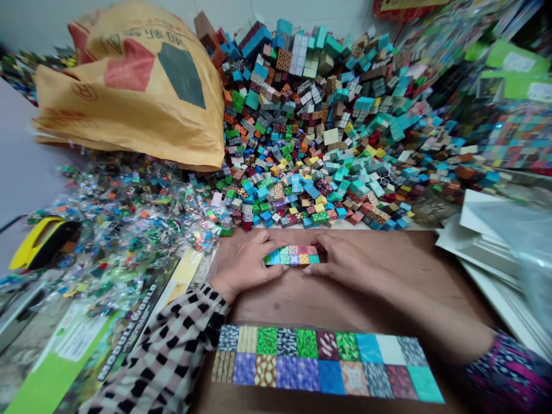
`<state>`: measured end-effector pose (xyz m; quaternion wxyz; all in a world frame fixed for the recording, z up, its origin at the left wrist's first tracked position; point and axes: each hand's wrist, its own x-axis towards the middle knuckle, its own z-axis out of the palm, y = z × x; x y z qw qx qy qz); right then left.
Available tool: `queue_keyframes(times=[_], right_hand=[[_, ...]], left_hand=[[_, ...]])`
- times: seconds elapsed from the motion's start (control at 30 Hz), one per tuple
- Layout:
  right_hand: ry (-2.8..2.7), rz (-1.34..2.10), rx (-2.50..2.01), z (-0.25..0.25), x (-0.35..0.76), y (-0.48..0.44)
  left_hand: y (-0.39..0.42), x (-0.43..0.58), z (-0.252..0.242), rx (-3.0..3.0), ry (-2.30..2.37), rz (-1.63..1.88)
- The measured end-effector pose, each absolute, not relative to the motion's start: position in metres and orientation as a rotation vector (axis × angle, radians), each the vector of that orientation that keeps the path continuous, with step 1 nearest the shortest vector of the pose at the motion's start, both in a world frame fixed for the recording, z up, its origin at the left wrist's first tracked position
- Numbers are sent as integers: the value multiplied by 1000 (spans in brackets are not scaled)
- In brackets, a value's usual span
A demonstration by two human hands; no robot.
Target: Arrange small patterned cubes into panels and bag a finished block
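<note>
My left hand (254, 261), in a black-and-white checked sleeve, grips the left end of a small two-row strip of patterned cube blocks (294, 255). My right hand (334, 259) pinches the strip's right end between thumb and fingers. The strip lies on the brown board, and its ends are partly hidden by my fingers. Its cubes show green, blue, pink, orange and teal faces. Nearer to me sits a longer two-row block of larger patterned cubes (330, 363), touched by neither hand.
A large heap of loose coloured blocks (302, 144) rises behind the brown board (276, 305). A yellow printed sack (129, 98) stands at the back left above small plastic bags (142, 213). A yellow-black tool (41, 241) lies left; white cards (491, 236) stack right.
</note>
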<state>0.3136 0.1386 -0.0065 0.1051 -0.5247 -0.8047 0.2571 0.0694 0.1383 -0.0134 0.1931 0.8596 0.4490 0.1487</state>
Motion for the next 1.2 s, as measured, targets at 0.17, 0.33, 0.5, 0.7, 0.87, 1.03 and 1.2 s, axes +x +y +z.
queue_keyframes(times=[0.17, 0.33, 0.5, 0.7, 0.87, 1.03, 1.2], right_hand=[[-2453, 719, -1340, -5, 314, 136], [-2467, 677, -1373, -5, 310, 132], [-2439, 679, -1336, -10, 311, 130], [-2448, 688, -1326, 2, 312, 130], [-2510, 521, -1306, 46, 316, 128], [-2550, 450, -1213, 93, 321, 112], [-2579, 395, -1137, 113, 323, 77]], left_hand=[[139, 67, -20, 2421, 1200, 472], [140, 66, -23, 2425, 1185, 460], [140, 64, -17, 2408, 1147, 475], [139, 52, -11, 2265, 1083, 579], [131, 49, 21, 2218, 1048, 675], [104, 43, 86, 2464, 991, 656], [63, 34, 124, 2497, 935, 635]])
